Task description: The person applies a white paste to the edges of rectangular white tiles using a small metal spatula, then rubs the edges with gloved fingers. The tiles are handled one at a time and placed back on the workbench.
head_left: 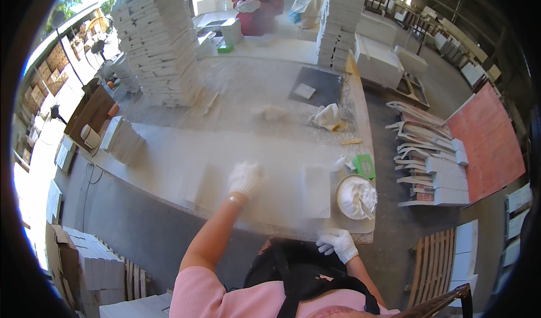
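My left hand [245, 178], in a white glove, is stretched out over the pale work table [186, 166], blurred, pressing on or just above its dusty surface with fingers curled. My right hand [337, 243], also gloved, rests near the table's front edge with its fingers spread and nothing in it. A flat white square sheet [316, 191] lies on the table between the two hands. Just right of it stands a round bowl of white powder [356, 197].
A tall stack of white boxes [160, 44] stands at the back left, another stack [340, 22] at the back right. A person in red [258, 2] works at the far end. A green box [365, 164], crumpled cloth [327, 116] and a dark slab [317, 85] lie on the table. Flat white pieces [428, 160] pile on the floor to the right.
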Tool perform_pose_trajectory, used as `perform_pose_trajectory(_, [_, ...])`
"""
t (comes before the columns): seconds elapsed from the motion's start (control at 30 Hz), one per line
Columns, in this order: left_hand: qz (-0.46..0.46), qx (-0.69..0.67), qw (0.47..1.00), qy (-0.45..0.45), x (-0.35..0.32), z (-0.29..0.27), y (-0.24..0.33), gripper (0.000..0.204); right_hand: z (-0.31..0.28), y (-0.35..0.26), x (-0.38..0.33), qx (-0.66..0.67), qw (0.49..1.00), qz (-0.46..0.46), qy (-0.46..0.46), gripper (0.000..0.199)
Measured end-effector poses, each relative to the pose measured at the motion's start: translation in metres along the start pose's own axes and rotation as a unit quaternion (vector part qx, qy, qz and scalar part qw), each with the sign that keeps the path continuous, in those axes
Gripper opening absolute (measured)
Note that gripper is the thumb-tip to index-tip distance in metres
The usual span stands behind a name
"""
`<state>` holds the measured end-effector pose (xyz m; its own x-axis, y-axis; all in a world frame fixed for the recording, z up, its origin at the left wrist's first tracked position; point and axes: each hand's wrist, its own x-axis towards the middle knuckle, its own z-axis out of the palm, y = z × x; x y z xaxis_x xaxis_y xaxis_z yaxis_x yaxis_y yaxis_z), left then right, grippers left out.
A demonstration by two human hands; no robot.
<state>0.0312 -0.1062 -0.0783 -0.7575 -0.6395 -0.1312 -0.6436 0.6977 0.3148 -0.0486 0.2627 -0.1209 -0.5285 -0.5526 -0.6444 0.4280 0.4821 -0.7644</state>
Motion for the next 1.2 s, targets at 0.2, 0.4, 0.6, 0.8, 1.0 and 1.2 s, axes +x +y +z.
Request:
perform_pose_trajectory(0.2, [-0.038, 0.012, 0.999, -0.008, 0.001, -0.002, 0.011, 0.042, 0.002, 0.005, 0.002, -0.003, 1.000, -0.030, -0.001, 0.033])
perform_pose_trajectory(0.4, [-0.042, 0.009, 0.999, 0.014, 0.000, 0.001, 0.012, 0.042, 0.005, 0.012, 0.003, -0.013, 0.999, -0.039, 0.009, 0.033])
perform_pose_trajectory(0.6, [-0.046, 0.004, 0.999, 0.019, 0.001, 0.004, 0.009, 0.041, 0.005, 0.008, 0.001, -0.013, 0.999, -0.036, 0.000, 0.032])
perform_pose_trajectory(0.8, [-0.036, 0.009, 0.999, 0.020, -0.003, -0.002, 0.013, 0.042, 0.005, 0.005, 0.000, -0.004, 0.999, -0.041, -0.003, 0.033])
perform_pose_trajectory(1.0, [-0.044, 0.032, 0.998, 0.009, -0.004, -0.010, 0.020, 0.035, 0.005, 0.005, 0.006, 0.009, 0.999, -0.043, 0.011, 0.030])
perform_pose_trajectory(1.2, [-0.060, 0.023, 0.998, -0.012, -0.001, -0.009, 0.017, 0.039, 0.003, 0.005, 0.011, -0.002, 0.998, -0.066, 0.001, 0.033])
